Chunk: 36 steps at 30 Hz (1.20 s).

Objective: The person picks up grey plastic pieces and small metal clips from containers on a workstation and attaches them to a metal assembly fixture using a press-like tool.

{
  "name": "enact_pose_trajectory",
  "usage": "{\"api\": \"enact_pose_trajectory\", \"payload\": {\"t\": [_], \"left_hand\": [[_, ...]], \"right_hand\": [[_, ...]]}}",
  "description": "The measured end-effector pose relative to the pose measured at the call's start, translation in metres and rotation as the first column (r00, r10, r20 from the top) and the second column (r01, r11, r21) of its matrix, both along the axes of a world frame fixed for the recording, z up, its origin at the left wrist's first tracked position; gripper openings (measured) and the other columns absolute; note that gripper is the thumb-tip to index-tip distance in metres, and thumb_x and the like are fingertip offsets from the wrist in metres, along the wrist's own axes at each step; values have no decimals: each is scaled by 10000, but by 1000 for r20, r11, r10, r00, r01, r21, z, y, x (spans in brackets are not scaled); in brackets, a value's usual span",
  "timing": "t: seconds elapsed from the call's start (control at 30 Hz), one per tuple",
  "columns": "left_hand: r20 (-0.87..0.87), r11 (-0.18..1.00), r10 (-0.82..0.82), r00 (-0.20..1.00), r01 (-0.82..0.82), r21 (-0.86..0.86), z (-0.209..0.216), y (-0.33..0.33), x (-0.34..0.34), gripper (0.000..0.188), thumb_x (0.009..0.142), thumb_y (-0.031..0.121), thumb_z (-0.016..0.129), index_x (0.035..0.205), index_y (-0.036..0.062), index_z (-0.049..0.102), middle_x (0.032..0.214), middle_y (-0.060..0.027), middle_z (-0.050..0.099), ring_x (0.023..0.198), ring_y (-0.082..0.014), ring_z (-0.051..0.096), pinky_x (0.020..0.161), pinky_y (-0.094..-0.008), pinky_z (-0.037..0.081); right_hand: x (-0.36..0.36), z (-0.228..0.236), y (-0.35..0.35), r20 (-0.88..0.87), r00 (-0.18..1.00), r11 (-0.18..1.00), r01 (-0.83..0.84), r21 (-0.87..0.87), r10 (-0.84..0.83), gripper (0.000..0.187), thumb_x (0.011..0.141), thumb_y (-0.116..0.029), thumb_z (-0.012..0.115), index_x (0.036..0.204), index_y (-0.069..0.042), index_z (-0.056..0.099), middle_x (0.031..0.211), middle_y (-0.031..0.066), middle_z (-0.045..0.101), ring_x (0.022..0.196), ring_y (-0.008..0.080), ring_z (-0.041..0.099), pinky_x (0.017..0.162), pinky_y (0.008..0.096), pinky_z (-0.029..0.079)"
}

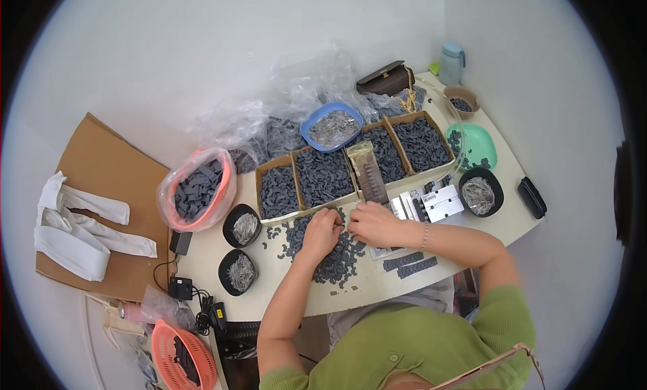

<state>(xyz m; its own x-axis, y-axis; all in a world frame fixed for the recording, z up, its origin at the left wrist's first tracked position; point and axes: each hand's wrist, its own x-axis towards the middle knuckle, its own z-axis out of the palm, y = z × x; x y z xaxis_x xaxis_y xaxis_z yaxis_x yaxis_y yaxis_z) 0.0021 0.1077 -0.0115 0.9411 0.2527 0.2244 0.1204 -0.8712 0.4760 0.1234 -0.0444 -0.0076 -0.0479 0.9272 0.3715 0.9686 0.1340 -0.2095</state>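
Over a loose pile of small dark grey plastic pieces [333,267], my left hand [322,232] is closed, its fingertips bent together. My right hand [369,223] faces it a short way to the right, fingers also pinched in. Whatever sits between the fingers of either hand is too small to make out. Just right of my right hand is a small metal device [441,202] with a white block. Several toothed dark grey strips [412,264] lie near the table's front edge. Behind my hands stands a divided cardboard box [311,202] full of the same grey pieces.
A blue tray [304,128] of thin metal pins rests on the box. Black bowls [230,282] of pins stand left; another black bowl [499,200] stands right. A pink basin [229,188], a green tray [486,147] and a blue bottle [450,65] edge the table [269,302].
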Motion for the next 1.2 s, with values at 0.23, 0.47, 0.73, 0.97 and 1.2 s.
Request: {"api": "enact_pose_trajectory", "payload": {"t": [0.23,0.47,0.73,0.97,1.2], "left_hand": [[160,982,0,987,30,-185,4,-18,-8,119,726,-19,654,809,26,582,803,-130,592,752,-326,602,651,-396,485],[226,939,-292,929,234,251,6,-77,-1,213,705,0,632,917,18,640,933,-81,620,844,-237,625,676,-336,528],[297,888,-374,879,247,388,4,-83,-17,329,687,8,609,1013,8,650,998,-113,616,894,-278,599,773,-383,513],[222,970,-17,975,-37,239,7,-27,-6,239,740,43,663,977,19,664,853,-116,563,828,-297,552,704,-393,455],[139,989,-46,989,25,149,-3,-8,6,117,745,30,669,854,21,625,862,-127,549,852,-317,556,741,-407,465]], "right_hand": [[18,24,-1,-384,916,980,42,-195,-116,97,765,-145,630,837,-81,640,832,105,614,852,310,607,733,405,485],[49,37,-54,-621,758,971,67,-230,-199,143,806,-166,647,868,-39,633,769,123,624,743,316,628,669,404,497],[29,1,-49,-187,972,985,155,74,-139,172,784,-205,673,781,-54,591,742,86,566,722,267,603,633,399,489],[4,12,-64,42,994,993,97,70,-100,261,764,-263,691,888,-45,619,886,75,557,846,226,547,703,337,462],[6,14,-73,-77,990,993,122,8,-121,328,789,-241,696,1037,-32,649,1048,85,581,959,241,545,812,352,462]]}}
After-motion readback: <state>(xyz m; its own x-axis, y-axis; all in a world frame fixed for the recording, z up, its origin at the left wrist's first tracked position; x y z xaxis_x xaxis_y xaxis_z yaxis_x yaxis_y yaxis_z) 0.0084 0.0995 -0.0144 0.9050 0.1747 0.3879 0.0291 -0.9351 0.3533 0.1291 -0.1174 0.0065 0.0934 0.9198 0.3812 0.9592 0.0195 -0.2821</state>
